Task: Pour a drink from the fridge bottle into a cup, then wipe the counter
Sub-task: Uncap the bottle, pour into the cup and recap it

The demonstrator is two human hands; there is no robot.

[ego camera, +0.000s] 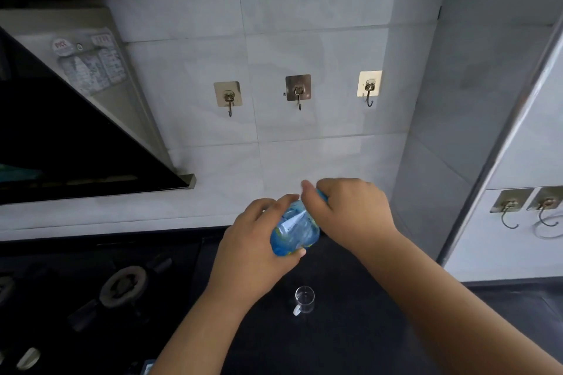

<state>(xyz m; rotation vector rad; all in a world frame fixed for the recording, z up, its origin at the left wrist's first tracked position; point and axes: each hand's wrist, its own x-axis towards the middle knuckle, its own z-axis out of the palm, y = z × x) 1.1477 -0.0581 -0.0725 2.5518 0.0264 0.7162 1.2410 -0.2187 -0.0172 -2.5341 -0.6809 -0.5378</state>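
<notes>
From the head camera, the person is holding a blue-labelled plastic bottle (294,229) up in front of the chest with both hands, above the dark worktop (350,329); the left hand (249,248) is wrapping round the bottle's body from the left, its fingers (288,201) curling over the far side and the thumb pressing along the near lower edge; the right hand (350,213) is covering the bottle's upper end, its fingers curling round the neck where a strip of blue is showing, so the cap itself is lying hidden beneath the palm and whether it is on or off cannot be told; the bottle is tilting, its top leaning away and to the right.

Below the hands a small clear glass cup (304,299) with a handle is standing upright on the worktop, apart from the bottle and looking empty; to its left a gas hob (122,284) with a round burner is sitting in the same dark surface, and two knobs are showing at the lower left corner.

Behind, a white tiled wall (304,48) is carrying three adhesive hooks (298,91) in a row; a slanted black range hood (61,146) is filling the left side; two more hooks (511,204) are hanging on the pale panel at the right.
</notes>
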